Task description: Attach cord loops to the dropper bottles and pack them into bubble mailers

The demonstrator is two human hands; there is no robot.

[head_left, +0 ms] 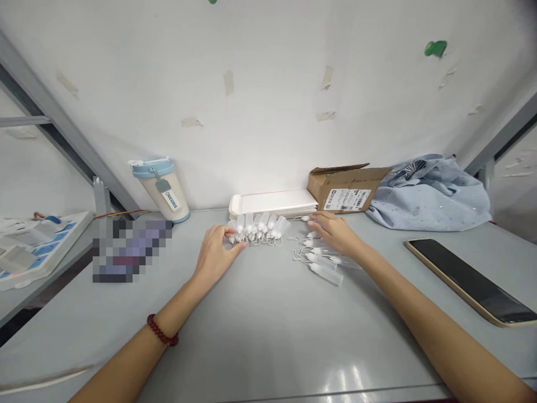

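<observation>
A cluster of small translucent plastic tubes with white ends and thin looped cords sits at the table's middle. My left hand rests at the cluster's left edge, thumb and index finger apart and touching the nearest tubes. To the right, several more tubes of the same kind lie loosely, their cords pointing left. My right hand is low over the upper part of this loose group, fingers stretched out and partly covering some tubes. Whether its fingertips press on a tube is hidden.
Behind the cluster lie a stack of white card or paper and a cardboard box. Blue cloth is at the back right, a phone at right. A tumbler, a blurred object and a power strip are at left.
</observation>
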